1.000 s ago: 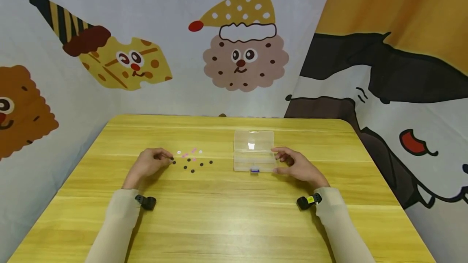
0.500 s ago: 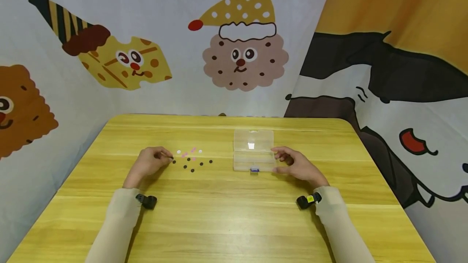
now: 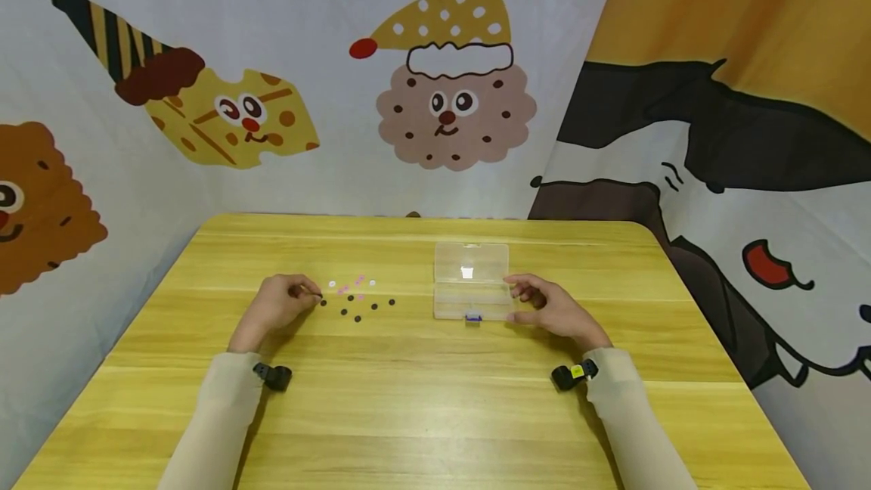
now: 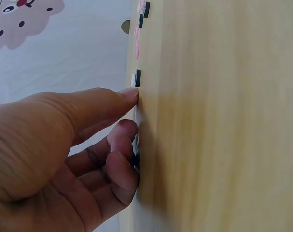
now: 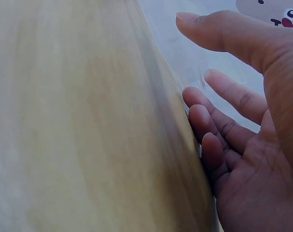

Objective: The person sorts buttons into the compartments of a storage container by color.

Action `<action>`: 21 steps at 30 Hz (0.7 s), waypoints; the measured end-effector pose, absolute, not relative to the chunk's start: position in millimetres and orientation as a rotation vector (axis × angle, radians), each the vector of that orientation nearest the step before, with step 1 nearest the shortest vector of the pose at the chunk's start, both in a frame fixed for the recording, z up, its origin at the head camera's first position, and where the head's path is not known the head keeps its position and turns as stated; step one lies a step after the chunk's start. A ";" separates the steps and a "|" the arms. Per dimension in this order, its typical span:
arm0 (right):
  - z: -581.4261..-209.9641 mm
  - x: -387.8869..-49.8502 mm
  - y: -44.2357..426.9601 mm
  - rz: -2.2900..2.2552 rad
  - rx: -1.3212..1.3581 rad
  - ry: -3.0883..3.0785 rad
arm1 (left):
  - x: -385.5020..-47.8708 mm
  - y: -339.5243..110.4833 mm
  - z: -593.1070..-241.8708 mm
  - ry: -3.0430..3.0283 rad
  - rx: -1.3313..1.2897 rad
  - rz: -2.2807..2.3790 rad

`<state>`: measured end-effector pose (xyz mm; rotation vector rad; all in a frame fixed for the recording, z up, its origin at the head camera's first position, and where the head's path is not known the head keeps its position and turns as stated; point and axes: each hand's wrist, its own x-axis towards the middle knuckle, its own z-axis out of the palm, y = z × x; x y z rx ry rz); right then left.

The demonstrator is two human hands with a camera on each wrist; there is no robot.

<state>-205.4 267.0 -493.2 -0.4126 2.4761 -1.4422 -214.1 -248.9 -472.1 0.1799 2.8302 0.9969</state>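
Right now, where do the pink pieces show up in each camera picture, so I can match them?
Head: pink pieces, left of centre, just right of the left hand.
Left wrist: pink pieces, top middle, nearly edge-on, above the thumb.
Right wrist: not in it.
Shared landmark: the drawn pink biscuit face, upper middle in head, top left in left wrist, top right in right wrist.

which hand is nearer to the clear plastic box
Right. The right hand is close beside the right edge of the box; the left hand is farther off to its left, past the small discs.
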 end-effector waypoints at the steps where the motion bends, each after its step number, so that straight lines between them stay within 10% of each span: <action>1: -493.2 -205.5 267.0 -1.443 -0.415 2.475 | -214.3 -249.0 -472.3 2.830 0.182 0.995; 21: -492.6 -206.1 267.3 -1.447 -0.407 2.467 | -214.7 -252.4 -472.7 2.783 0.192 1.027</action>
